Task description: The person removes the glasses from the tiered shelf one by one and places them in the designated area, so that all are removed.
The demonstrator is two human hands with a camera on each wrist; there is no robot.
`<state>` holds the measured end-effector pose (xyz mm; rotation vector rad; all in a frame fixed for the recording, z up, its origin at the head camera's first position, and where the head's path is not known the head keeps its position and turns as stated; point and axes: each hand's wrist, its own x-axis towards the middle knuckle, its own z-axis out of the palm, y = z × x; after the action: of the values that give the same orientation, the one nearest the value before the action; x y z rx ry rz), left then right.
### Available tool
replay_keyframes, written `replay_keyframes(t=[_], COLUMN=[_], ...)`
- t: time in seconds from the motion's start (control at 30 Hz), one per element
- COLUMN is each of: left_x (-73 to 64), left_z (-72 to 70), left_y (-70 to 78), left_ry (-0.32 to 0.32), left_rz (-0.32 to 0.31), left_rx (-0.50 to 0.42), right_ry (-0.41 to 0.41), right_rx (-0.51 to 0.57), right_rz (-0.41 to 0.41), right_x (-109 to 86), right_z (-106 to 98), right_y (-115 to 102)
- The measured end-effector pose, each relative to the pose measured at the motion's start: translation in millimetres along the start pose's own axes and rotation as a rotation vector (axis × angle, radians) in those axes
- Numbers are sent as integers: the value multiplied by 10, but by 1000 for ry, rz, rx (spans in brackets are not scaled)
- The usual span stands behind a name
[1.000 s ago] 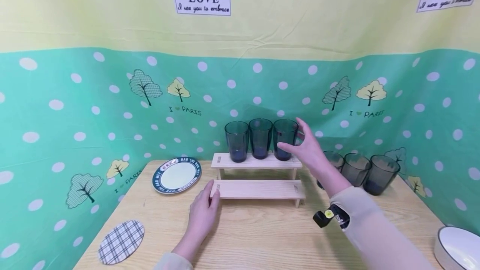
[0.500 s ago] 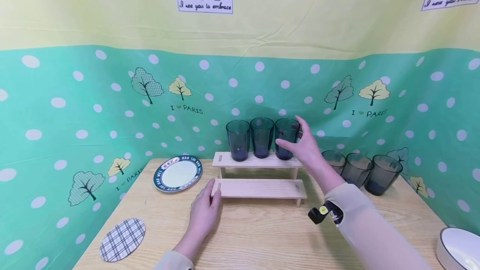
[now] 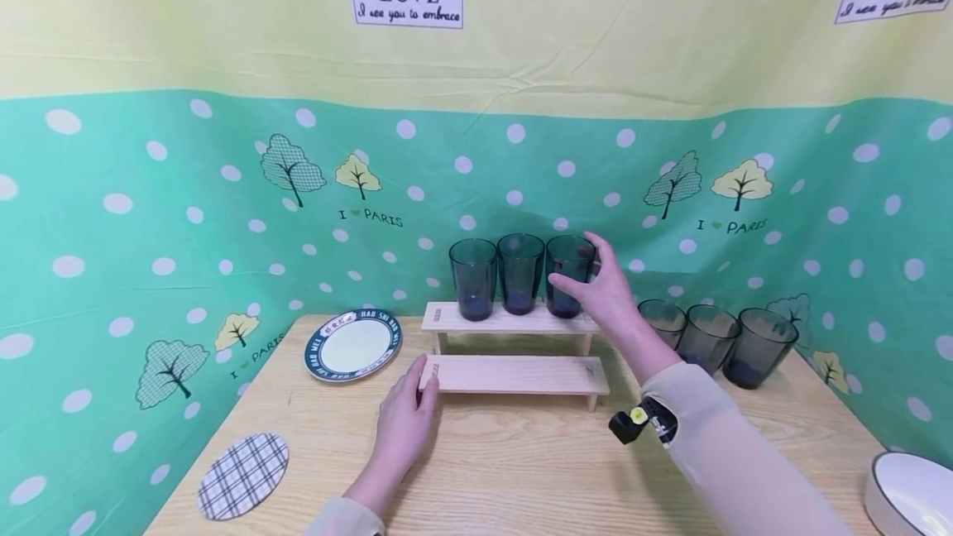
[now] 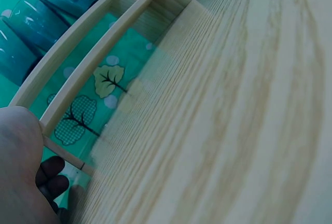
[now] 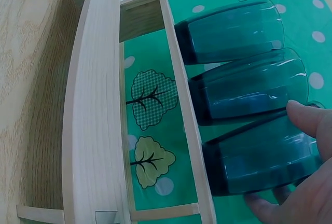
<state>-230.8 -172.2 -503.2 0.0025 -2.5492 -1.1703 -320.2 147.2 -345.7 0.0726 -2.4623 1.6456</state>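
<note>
In the head view, three dark blue-green glasses stand upright in a row on the upper tier of a two-step wooden rack (image 3: 514, 375). My right hand (image 3: 610, 296) grips the rightmost glass (image 3: 563, 265), thumb at the front and fingers round the far side. The right wrist view shows this glass (image 5: 259, 156) beside the middle glass (image 5: 251, 89), its base at the upper board. The left glass (image 3: 473, 284) stands apart from my hands. My left hand (image 3: 405, 420) holds the left end of the lower tier, thumb at the board's corner and fingers curled behind it.
Several grey glasses (image 3: 759, 346) stand right of the rack, partly behind my right forearm. A blue-rimmed plate (image 3: 352, 347) lies at the back left, a checked round mat (image 3: 243, 476) at the front left. A white bowl (image 3: 912, 490) sits at the right edge. Patterned cloth (image 3: 514, 164) hangs behind.
The view has shifted slightly. Both hands stay in place, the right at the rightmost glass and the left at the rack's end; the right forearm and wrist have shifted slightly left.
</note>
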Motion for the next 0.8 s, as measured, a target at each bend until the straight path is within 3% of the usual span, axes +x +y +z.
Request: replay_keyframes(t=[0.4,0.8], left_x=[-4,7], left_z=[-2,12], left_y=[-15,-39], left_ry=[-16,-18], left_rz=[-11,-6], left_rx=[-2,8], right_ry=[40,45], right_rx=[-5,-24], right_rz=[3,-32], right_x=[-62,-283], right_z=[-60,-215], right_y=[12,-51])
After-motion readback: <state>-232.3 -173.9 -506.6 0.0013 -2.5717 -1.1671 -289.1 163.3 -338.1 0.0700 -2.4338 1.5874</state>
